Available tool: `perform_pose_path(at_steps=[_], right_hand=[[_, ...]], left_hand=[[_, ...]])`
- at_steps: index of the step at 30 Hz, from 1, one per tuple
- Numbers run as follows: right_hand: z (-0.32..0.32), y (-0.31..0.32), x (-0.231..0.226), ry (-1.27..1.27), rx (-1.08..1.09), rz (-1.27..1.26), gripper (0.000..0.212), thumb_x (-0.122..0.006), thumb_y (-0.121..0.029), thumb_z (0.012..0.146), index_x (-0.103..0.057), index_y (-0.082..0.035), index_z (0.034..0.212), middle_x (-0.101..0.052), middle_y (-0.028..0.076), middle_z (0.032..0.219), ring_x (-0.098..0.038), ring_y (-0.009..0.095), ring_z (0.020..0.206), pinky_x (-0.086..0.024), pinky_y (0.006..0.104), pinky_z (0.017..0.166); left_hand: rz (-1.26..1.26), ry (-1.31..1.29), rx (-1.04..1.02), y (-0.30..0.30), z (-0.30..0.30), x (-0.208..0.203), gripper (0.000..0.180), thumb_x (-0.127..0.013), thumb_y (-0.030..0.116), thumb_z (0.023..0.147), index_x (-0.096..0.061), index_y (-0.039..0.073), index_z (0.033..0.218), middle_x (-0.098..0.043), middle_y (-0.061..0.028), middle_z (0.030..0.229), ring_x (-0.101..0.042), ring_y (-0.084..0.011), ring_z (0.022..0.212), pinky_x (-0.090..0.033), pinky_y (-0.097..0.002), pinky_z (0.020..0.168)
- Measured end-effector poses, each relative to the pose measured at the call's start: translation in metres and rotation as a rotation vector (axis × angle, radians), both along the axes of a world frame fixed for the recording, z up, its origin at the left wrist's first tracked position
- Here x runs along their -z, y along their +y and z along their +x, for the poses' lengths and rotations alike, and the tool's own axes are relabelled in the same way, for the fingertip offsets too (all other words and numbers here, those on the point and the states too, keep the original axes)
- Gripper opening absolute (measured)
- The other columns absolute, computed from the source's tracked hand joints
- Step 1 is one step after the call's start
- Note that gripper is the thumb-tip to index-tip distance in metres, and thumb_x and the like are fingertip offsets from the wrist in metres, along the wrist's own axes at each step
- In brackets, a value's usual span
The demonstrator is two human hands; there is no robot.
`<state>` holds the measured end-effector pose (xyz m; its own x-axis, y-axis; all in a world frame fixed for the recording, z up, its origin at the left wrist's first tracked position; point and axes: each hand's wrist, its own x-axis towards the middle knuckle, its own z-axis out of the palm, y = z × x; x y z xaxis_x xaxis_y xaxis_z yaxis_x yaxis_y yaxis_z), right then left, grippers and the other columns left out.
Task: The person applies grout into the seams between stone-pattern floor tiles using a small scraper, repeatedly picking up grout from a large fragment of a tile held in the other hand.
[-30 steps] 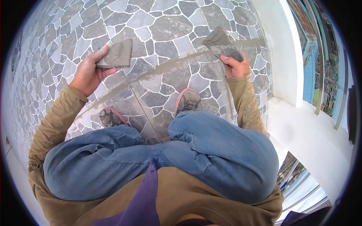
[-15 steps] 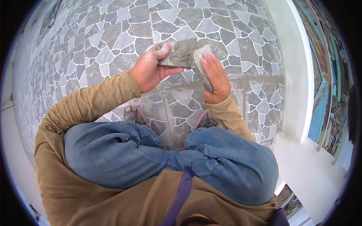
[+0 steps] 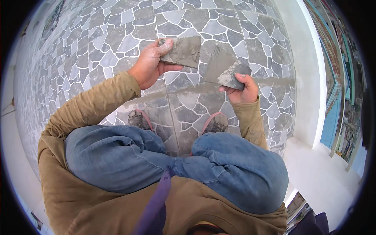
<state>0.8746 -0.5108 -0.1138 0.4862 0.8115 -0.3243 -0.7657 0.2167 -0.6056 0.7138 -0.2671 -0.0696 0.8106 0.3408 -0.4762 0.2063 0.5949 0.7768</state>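
Observation:
My left hand (image 3: 150, 58) grips a flat rectangular slab (image 3: 183, 51) by its left end, thumb on top and fingers underneath. Wet grey cement paste covers most of the slab's upper face. To the right, my right hand (image 3: 244, 87) is closed on a smaller dark grey flat piece (image 3: 239, 78), its left part crusted with pale cement. The two pieces are apart. Between them, on the floor, lies a smooth patch of grey cement (image 3: 218, 64), partly behind the piece in my right hand.
The tiled floor (image 3: 129, 43) has a stone-mosaic pattern with white lines. A grey smeared joint (image 3: 188, 91) crosses it in front of my sandalled feet (image 3: 216, 122). A low white wall (image 3: 309, 78) runs along the right side, with stacked material beyond it.
The two pieces have separated. My right hand has moved right and turned, showing its piece's face and the floor patch. My left hand has shifted slightly left with the slab.

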Motion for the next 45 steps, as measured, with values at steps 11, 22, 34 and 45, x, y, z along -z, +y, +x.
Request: perform_pose_path(at_steps=[11, 22, 34, 45], right_hand=[[0.006, -0.007, 0.019, 0.393, -0.292, 0.030, 0.044, -0.053, -0.013, 0.074, -0.059, 0.010, 0.110, -0.068, 0.022, 0.102, -0.069, 0.031, 0.085, -0.057, 0.0413, 0.079], [0.021, -0.005, 0.033, 0.368, -0.089, -0.195, 0.036, -0.051, -0.018, 0.082, -0.058, 0.007, 0.107, -0.069, 0.019, 0.093, -0.068, 0.031, 0.066, -0.053, 0.0390, 0.044], [-0.007, 0.004, 0.022, 0.293, 0.083, -0.108, 0.033, -0.046, -0.020, 0.088, -0.058, 0.006, 0.105, -0.069, 0.019, 0.092, -0.068, 0.030, 0.067, -0.053, 0.0400, 0.044], [-0.010, 0.017, 0.033, 0.222, 0.188, -0.230, 0.023, -0.052, -0.016, 0.086, -0.054, 0.000, 0.101, -0.066, 0.017, 0.091, -0.067, 0.030, 0.070, -0.053, 0.0399, 0.046]], left_hand=[[0.134, -0.094, 0.319, 0.003, 0.007, 0.001, 0.037, -0.055, 0.035, 0.099, -0.050, 0.012, 0.129, -0.060, -0.0058, 0.116, -0.063, -0.0170, 0.105, -0.057, -0.0342, 0.089], [0.163, -0.134, 0.299, 0.008, 0.002, 0.008, 0.036, -0.053, 0.032, 0.100, -0.050, 0.013, 0.131, -0.058, -0.0035, 0.118, -0.062, -0.0132, 0.104, -0.055, -0.0338, 0.091], [0.305, -0.148, 0.040, -0.008, 0.010, 0.012, 0.032, -0.051, 0.025, 0.102, -0.048, 0.013, 0.132, -0.058, -0.0043, 0.121, -0.061, -0.0149, 0.107, -0.055, -0.0355, 0.092], [0.445, -0.165, 0.086, -0.017, 0.011, 0.015, 0.030, -0.057, 0.019, 0.099, -0.051, 0.010, 0.127, -0.062, -0.0060, 0.114, -0.062, -0.0131, 0.101, -0.056, -0.0314, 0.086]])
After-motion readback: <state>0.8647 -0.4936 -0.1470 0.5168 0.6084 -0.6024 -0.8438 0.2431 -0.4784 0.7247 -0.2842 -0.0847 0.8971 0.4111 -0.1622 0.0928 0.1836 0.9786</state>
